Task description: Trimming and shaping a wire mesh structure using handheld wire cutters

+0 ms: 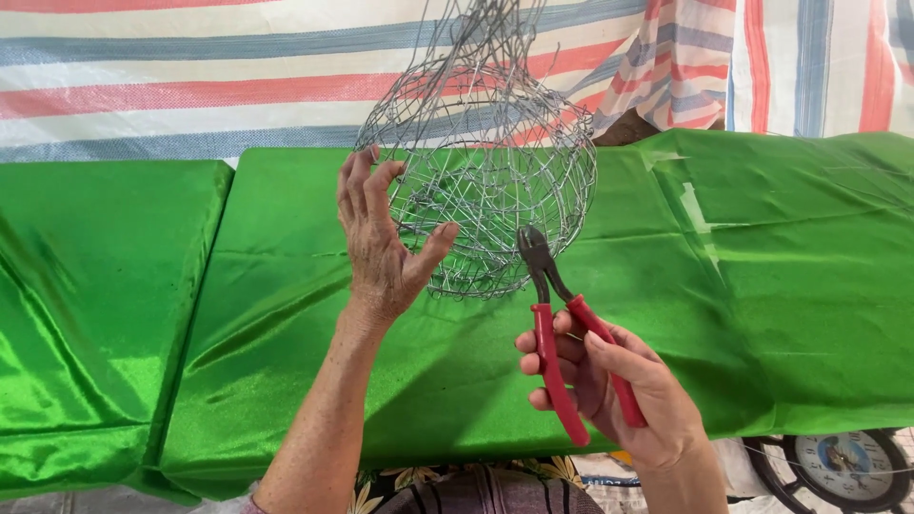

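A round wire mesh basket hangs above the green cloth, its wires gathered at the top of the view. My left hand presses against its left side, fingers spread on the mesh and thumb hooked under a lower wire. My right hand grips a pair of red-handled pliers. The dark jaws point up and touch the basket's lower right edge.
Shiny green cloth covers the table from left to right, with a seam at the left. A striped red, blue and white tarp hangs behind. A round dial-like object lies at the bottom right, below the table edge.
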